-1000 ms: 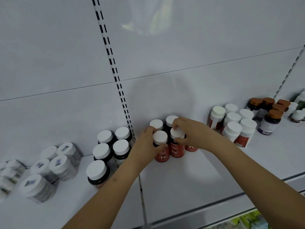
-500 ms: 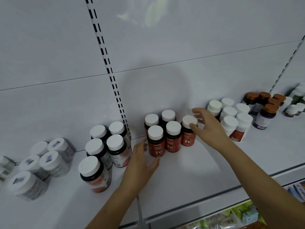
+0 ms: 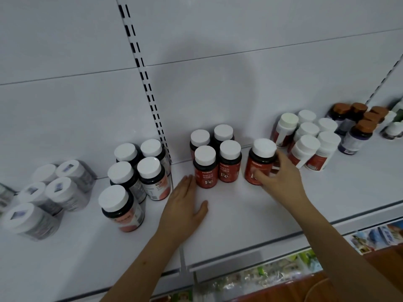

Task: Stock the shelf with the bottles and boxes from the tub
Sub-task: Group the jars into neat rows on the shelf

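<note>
While the right hand [image 3: 281, 177] curls its thumb and fingers round the dark, red-labelled bottle [image 3: 260, 163], its grip closed on the body just under the smooth white screw cap, that bottle stands upright on the shelf [image 3: 229, 227] a little to the right of four matching bottles [image 3: 217, 158]. Those four are set in a tight two-by-two block, round white caps above glossy dark plastic and red labels marked "Fe", the back pair close against the white back panel [image 3: 218, 83]. The left hand [image 3: 185, 205] lies flat on the shelf with fingers straight and together, holding nothing, its fingertips just beside the base of the front left bottle of the block. The shelf is a smooth matt white sheet with a seam running under the left forearm. To the left, beyond the slotted upright [image 3: 148, 88], stands a cluster of five larger dark bottles [image 3: 135, 175] with white caps, and further left a group of pale jars [image 3: 50, 192] with small printed marks on their lids, blurred. Just right of the held bottle, close behind the right hand, crowd white bottles with red labels [image 3: 309, 140]; past them are dark bottles with brown caps [image 3: 359, 125]. Below the shelf edge, colourful packets [image 3: 283, 269] show dimly.
</note>
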{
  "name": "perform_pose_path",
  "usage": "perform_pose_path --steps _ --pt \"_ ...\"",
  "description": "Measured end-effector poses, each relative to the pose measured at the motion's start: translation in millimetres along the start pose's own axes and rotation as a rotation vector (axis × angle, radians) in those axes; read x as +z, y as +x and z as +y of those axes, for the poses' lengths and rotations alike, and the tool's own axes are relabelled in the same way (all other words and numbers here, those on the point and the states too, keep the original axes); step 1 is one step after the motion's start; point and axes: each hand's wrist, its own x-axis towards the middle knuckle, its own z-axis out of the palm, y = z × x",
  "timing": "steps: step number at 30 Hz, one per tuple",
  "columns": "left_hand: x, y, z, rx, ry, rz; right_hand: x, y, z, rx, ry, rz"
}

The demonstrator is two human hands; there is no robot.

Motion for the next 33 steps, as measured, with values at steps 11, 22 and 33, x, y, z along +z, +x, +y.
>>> perform_pose_path --steps 11,22,33 --pt "4 1 -1 0.01 0.04 -0.038 24 -69 -45 -0.139 0.128 0.006" --pt "0 -9 -6 0.027 0.045 -0.116 79 -76 -41 -0.033 0.09 -0.118" --pt "-23 -48 -3 0.171 -0.26 0.057 53 -101 -50 0.096 -0.179 -0.105"
